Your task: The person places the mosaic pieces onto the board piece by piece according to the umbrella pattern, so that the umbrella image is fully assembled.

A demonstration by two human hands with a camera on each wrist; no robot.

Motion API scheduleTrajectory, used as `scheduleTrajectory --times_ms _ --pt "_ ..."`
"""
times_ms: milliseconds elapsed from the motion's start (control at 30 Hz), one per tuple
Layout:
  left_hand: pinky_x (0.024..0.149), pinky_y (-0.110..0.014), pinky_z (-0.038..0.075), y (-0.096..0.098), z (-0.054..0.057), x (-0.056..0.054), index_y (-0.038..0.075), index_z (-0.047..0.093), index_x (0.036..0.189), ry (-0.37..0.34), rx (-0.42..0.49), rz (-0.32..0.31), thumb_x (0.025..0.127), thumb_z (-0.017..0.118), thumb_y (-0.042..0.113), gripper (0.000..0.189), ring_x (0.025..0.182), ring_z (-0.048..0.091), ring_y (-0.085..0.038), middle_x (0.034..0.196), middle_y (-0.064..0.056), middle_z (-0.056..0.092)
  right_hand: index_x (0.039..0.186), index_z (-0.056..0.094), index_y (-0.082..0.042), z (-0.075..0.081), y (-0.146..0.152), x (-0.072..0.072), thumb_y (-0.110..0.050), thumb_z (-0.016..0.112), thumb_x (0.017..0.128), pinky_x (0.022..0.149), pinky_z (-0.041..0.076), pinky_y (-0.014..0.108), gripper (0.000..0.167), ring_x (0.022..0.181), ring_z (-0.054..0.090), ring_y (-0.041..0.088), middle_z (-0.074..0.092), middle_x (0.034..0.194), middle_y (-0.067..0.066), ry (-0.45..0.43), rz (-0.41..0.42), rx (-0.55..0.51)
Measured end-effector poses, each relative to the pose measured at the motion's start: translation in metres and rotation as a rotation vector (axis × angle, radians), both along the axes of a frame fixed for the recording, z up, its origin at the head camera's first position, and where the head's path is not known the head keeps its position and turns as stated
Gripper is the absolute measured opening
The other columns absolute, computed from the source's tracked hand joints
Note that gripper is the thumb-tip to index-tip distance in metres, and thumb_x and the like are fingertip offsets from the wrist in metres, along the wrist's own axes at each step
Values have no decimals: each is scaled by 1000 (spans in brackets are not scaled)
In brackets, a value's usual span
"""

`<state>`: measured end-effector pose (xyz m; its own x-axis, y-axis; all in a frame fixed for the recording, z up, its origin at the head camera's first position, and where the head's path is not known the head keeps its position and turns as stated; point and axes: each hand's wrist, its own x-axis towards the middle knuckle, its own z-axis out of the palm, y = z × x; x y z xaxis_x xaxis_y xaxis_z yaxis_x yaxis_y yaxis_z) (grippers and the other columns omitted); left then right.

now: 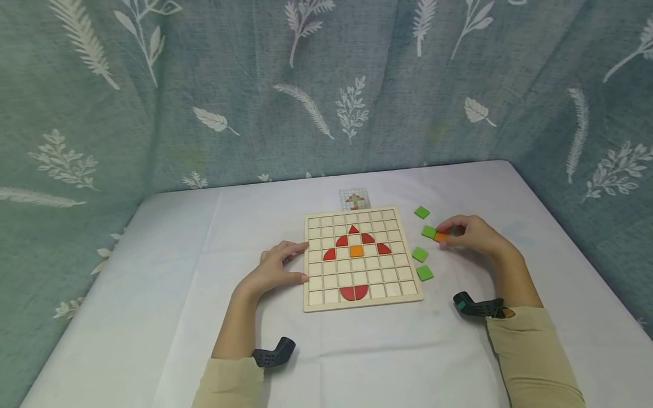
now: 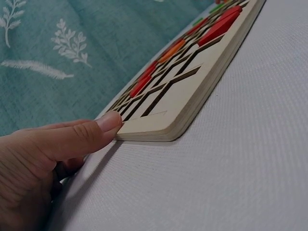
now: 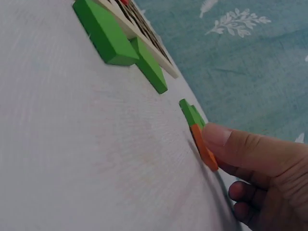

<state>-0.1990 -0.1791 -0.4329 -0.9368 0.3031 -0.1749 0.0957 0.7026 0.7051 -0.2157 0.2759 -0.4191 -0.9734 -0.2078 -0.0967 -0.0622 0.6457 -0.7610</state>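
A wooden grid board (image 1: 330,281) lies on the table, with red pieces and one orange square tile (image 1: 356,251) set in its cells. My left hand (image 1: 272,270) rests at the board's left edge, its thumb (image 2: 109,122) touching the rim near a corner. To the right of the board, my right hand (image 1: 474,233) pinches another orange square tile (image 3: 203,147) between thumb and fingers. That tile is right up against a green square tile (image 1: 428,232). The far fingers of my right hand are partly hidden.
More green tiles (image 1: 420,254) lie in a loose column along the board's right side. Behind the board stands a small pattern card (image 1: 354,198), partly covered by its back edge. A leaf-print curtain (image 1: 316,102) hangs beyond the white-covered table (image 1: 357,362).
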Motion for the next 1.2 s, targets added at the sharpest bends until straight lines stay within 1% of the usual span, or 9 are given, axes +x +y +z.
scheduleTrajectory --times_ms 233,333,533,733,900,1000,1200 --pt "94 -49 32 1 1 1 27 51 136 -4 10 6 68 83 33 76 118 33 -26 132 2 49 109 65 5 -5 0 -1 -11 79 74 69 38 25 41 83 43 22 62 97 14 3 -21 24" --pt "95 -50 31 1 1 0 28 52 136 -9 17 13 67 84 33 76 118 32 -25 132 3 50 108 65 5 -5 -1 -1 -9 78 74 69 39 26 39 83 44 22 62 97 14 -4 -17 24" --pt "94 -50 31 1 0 -1 28 52 136 -9 18 12 67 84 32 76 118 32 -25 131 4 50 104 67 3 -1 -5 -1 -9 76 76 74 39 31 32 85 46 23 64 100 15 5 15 84" --pt "94 -50 31 1 1 -1 28 51 136 -12 15 9 67 84 32 76 118 32 -26 131 4 50 103 67 3 5 -8 1 -10 76 76 70 40 31 31 82 47 22 65 99 15 -5 37 116" --pt "94 -51 31 0 1 0 28 51 136 -9 10 9 67 84 34 77 118 32 -26 131 4 50 103 68 1 12 -10 2 -11 76 75 63 38 29 31 74 44 20 64 95 11 2 43 97" --pt "95 -51 31 0 0 0 28 52 136 -6 8 10 67 84 34 76 118 33 -25 131 4 50 102 68 0 15 -13 3 -10 75 76 60 37 28 29 70 43 18 64 92 9 19 67 66" --pt "93 -49 32 0 0 1 28 52 135 4 8 5 66 84 37 76 116 34 -24 128 4 51 101 69 -2 21 -22 4 -7 72 75 59 36 27 26 69 42 17 63 90 6 31 92 49"
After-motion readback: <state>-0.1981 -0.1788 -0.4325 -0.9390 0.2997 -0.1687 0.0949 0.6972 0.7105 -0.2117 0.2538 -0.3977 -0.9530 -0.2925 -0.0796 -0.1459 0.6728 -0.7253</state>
